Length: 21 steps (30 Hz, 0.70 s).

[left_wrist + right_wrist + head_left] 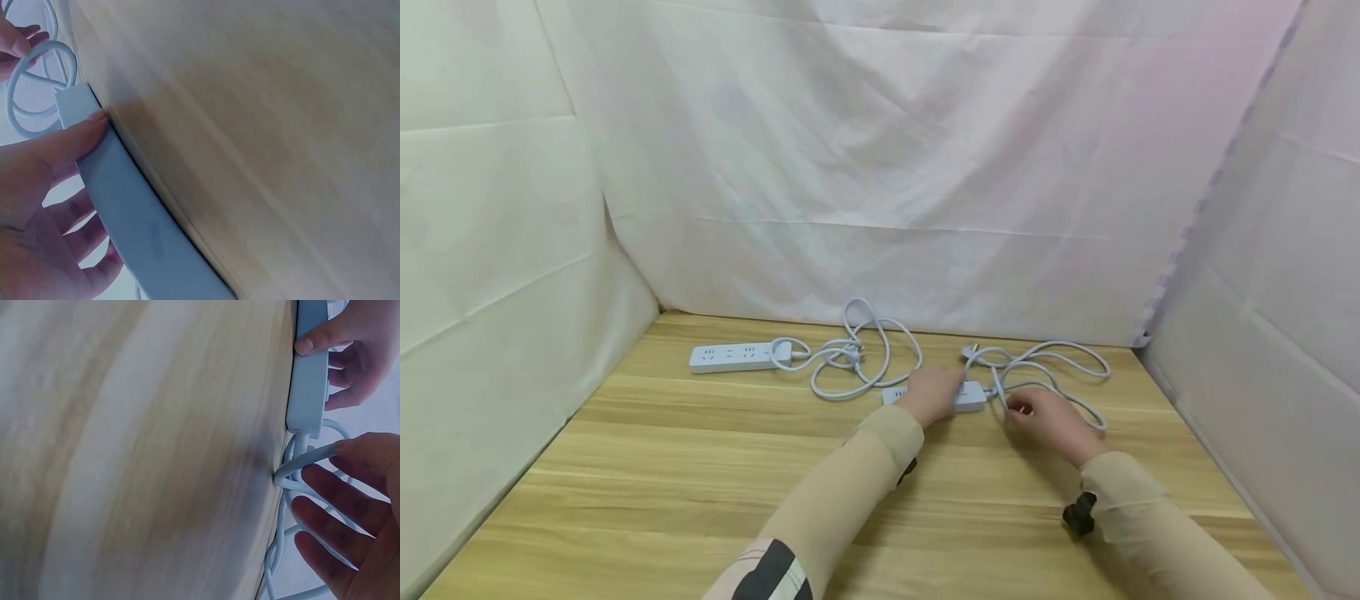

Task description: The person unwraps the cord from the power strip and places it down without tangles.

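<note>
My left hand [931, 393] grips a white power strip [972, 397] lying on the table. In the left wrist view its thumb presses the near side of the strip [137, 200], with the other fingers behind it. Just right of the strip's end, my right hand [1051, 423] pinches a loop of the strip's white cord [306, 459] between thumb and index finger, its other fingers spread. The rest of this cord lies in loose loops to the right and behind. Its plug [972, 353] lies behind the strip. My left hand hides the strip's middle.
A second white power strip [730, 358] lies farther left, its cord [831, 395] in tangled loops reaching close to my left hand. The second plug [853, 353] sits among those loops. White cloth [880, 167] hangs along the back and sides of the wooden table [662, 483].
</note>
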Available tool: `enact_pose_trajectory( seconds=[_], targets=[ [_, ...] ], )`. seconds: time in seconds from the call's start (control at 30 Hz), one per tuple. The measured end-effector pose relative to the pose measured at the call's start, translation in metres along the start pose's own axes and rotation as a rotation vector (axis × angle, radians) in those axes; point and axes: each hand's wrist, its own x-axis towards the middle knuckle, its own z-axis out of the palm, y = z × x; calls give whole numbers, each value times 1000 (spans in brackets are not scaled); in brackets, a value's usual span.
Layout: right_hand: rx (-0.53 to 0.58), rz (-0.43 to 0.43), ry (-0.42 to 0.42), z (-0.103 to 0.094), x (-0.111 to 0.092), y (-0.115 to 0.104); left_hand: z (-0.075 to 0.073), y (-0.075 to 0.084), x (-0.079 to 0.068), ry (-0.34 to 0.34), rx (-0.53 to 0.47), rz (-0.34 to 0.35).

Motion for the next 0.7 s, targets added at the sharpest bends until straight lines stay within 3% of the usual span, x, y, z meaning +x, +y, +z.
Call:
enact_pose_trajectory(
  seconds=[0.2, 0.37, 0.7],
  targets=[
    [12, -7, -9, 0, 0, 0, 4, 5, 3, -10, 40, -19],
    [15, -7, -6, 1, 1, -4, 7, 8, 4, 8, 105, 16],
    [-54, -16, 11, 2, 7, -18, -4, -6, -12, 21, -5, 58]
  ],
)
